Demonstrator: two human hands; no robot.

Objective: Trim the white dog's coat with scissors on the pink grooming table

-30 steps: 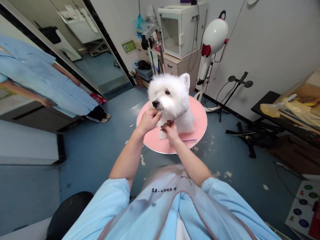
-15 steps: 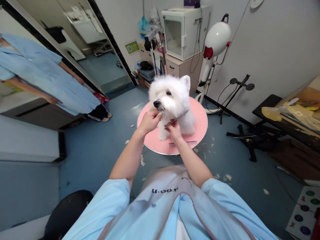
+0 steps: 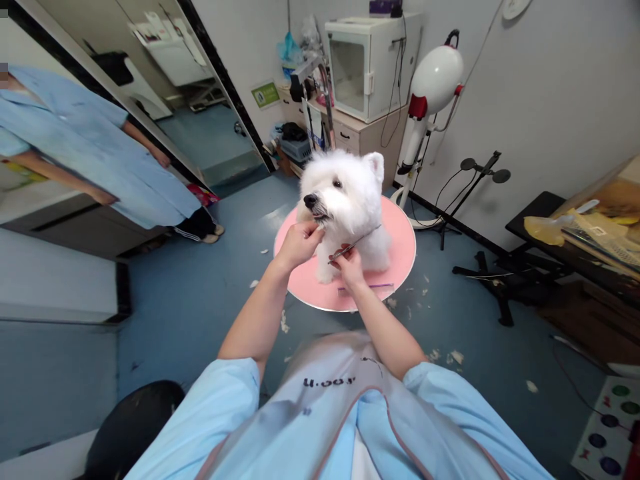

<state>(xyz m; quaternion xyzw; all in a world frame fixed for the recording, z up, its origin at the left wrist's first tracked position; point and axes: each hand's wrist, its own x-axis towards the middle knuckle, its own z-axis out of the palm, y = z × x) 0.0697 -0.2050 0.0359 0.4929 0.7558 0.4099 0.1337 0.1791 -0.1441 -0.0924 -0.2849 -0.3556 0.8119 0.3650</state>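
A fluffy white dog (image 3: 347, 193) sits on a round pink table (image 3: 315, 293), its head turned to the left and its mouth slightly parted. My left hand (image 3: 300, 244) is closed at the dog's chin, the fingertips pinching the fur there. In my right hand (image 3: 349, 261) is a slim pair of scissors (image 3: 356, 243), its blades pointing up and right against the fur below the dog's cheek. A purple comb (image 3: 367, 289) lies on the table near its front edge, below my right wrist.
Behind the table a grooming arm post (image 3: 329, 107) rises near a white cabinet dryer (image 3: 350, 67). A white and red stand dryer (image 3: 435, 80) is at the back right. Another person in a blue gown (image 3: 100, 147) stands at left. Fur clumps (image 3: 285, 321) dot the floor.
The dog's muzzle has lifted slightly to the left, and its mouth has parted. The scissors in my right hand have shifted a little and their blades look closer together. My left hand stays at the chin.
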